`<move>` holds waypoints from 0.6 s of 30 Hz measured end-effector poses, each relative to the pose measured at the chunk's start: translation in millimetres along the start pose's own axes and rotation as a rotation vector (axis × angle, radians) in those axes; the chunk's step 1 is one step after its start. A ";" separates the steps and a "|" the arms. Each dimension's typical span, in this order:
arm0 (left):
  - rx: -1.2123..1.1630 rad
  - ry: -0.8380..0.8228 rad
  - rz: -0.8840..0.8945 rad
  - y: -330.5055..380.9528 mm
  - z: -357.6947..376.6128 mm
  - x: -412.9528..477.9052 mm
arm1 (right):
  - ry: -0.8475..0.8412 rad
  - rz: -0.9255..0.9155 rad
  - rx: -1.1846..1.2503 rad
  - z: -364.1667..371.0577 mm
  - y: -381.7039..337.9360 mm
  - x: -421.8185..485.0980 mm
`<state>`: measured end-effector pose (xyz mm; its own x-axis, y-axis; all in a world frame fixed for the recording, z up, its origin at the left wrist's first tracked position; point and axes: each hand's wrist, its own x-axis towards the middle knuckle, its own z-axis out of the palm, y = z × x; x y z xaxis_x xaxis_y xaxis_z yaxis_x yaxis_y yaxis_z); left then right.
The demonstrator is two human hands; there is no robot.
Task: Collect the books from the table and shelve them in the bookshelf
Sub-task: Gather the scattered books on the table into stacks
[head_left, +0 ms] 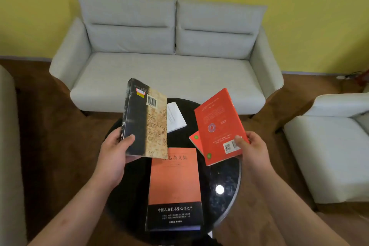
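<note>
A person is holding two paperbacks above a round black surface [225, 175], one in each hand. The left hand [114, 154] is gripping the lower end of a dark map-covered book [146, 120], fingers [116, 136] wrapping the spine and thumb pressing the back cover, keeping it tilted upright. The right hand [253, 150] is pinching the lower corner of a red book [219, 126], thumb beside the barcode, the cover angling up and away. Both are looking light and fairly stiff, yet a glossy cover pinched by one corner is likely to sag or slip; a hold nearer the spine is looking safer. An orange-and-black book [174, 181], a second red book [194, 139] and a white booklet [175, 116] are lying on the surface, awaiting collection. A grey sofa [169, 66] is standing behind; the bookshelf is out of view.
</note>
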<state>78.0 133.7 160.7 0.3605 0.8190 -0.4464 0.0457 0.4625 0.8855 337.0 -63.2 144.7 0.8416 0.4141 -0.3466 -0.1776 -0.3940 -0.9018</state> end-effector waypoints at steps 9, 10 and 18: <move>0.748 0.071 0.361 24.1 -6.1 -60.2 | -0.005 -0.026 0.094 -17.7 -2.7 -37.2; 0.860 0.060 0.401 25.3 -4.7 -64.0 | -0.016 -0.016 0.110 -19.5 -3.0 -39.4; 1.712 -0.008 0.544 -23.7 62.8 -130.5 | -0.134 0.107 0.312 -43.2 8.1 -68.5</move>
<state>88.4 -5.5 206.1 0.6663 0.7398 -0.0936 0.7454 -0.6642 0.0561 299.9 -130.1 172.4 0.7391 0.4961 -0.4557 -0.4260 -0.1799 -0.8867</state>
